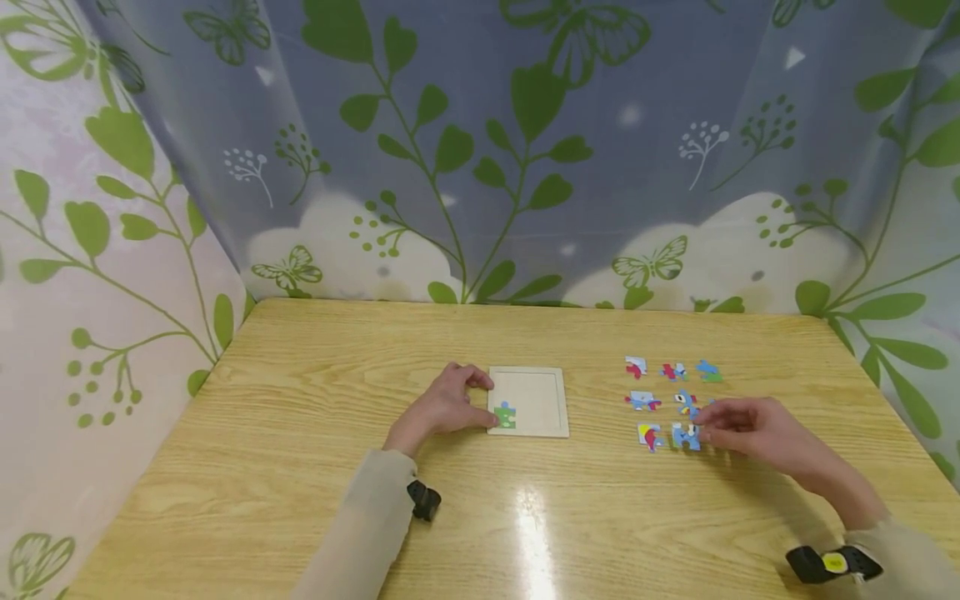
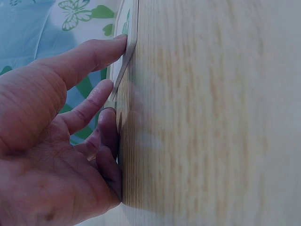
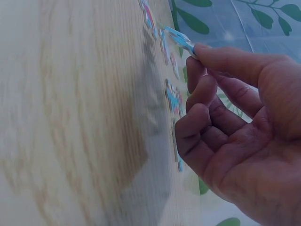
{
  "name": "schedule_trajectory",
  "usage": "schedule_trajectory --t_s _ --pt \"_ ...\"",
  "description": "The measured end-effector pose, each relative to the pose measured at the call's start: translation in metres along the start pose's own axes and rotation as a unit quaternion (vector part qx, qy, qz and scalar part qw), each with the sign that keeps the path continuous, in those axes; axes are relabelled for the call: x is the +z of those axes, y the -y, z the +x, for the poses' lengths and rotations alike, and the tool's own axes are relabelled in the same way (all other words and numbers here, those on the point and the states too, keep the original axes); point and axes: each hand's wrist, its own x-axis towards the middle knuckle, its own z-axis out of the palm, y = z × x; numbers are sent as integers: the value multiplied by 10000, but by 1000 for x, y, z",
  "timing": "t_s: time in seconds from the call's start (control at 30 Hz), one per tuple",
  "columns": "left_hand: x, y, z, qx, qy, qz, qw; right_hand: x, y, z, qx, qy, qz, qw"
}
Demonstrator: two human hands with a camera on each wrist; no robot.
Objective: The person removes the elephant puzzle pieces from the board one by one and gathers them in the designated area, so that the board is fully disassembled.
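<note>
My left hand [image 1: 452, 402] rests at the left side of a square wooden puzzle tray [image 1: 536, 398], thumb and forefinger touching its rim. In the left wrist view the thumb lies straight against the tray's edge. A green puzzle piece [image 1: 506, 417] with a blue knob sits in the tray's near left corner. My right hand [image 1: 757, 429] pinches a mostly blue puzzle piece [image 3: 179, 38] between thumb and forefinger, tilted up off the table. Several loose pieces lie about it, among them a red and yellow one [image 1: 649, 436] and a blue and green one [image 1: 708, 372].
The loose pieces lie in rough rows to the right of the tray on a wood-grain table [image 1: 315, 375]. A patterned cloth [image 1: 465, 150] hangs along the table's back edge and sides. Light glares off the table's near middle.
</note>
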Motion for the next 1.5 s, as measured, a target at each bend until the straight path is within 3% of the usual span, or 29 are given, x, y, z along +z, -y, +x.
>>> schedule_trajectory --t_s 0.53,1.17,1.33,1.5 --pt "0 0 1 49 -6 -46 10000 -9 -13 -3 189 133 -259 9994" --pt "0 2 2 55 1 -135 9999 -6 -19 -3 205 -80 -379 9990" --pt "0 4 2 158 39 -80 9998 -6 -19 -3 216 -160 -343 9991" --pt "-2 7 0 400 51 135 9991 -1 -10 -1 215 -277 -674 9971"
